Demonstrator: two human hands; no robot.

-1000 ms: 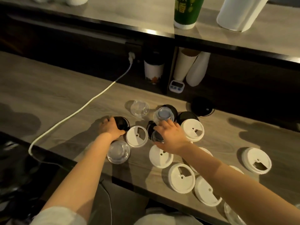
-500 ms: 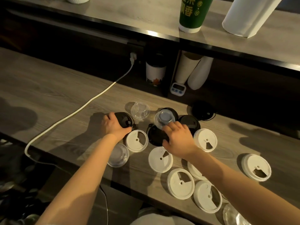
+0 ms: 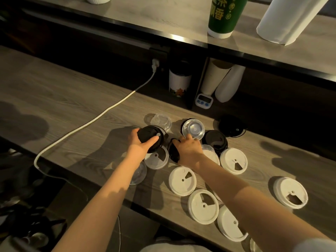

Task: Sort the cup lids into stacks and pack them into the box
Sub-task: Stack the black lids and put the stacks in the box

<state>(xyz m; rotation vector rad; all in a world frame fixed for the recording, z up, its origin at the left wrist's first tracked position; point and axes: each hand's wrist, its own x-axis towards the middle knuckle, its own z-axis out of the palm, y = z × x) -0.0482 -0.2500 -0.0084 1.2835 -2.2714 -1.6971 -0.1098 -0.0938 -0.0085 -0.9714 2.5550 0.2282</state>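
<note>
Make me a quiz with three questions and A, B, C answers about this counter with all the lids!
1. Where does the green cup stand?
A. in a box
B. on the floor
C. on the upper shelf

2. What colour is the lid that the left hand holds?
A. white
B. black
C. red

3. How is the white cable?
A. plugged into the socket
B. rolled into a coil
C. cut in two

Answers:
1 C, it stands high up on that shelf.
2 B, the hand grips a dark lid, unlike the white ones nearby.
3 A, its plug sits in the socket on the back wall.
</note>
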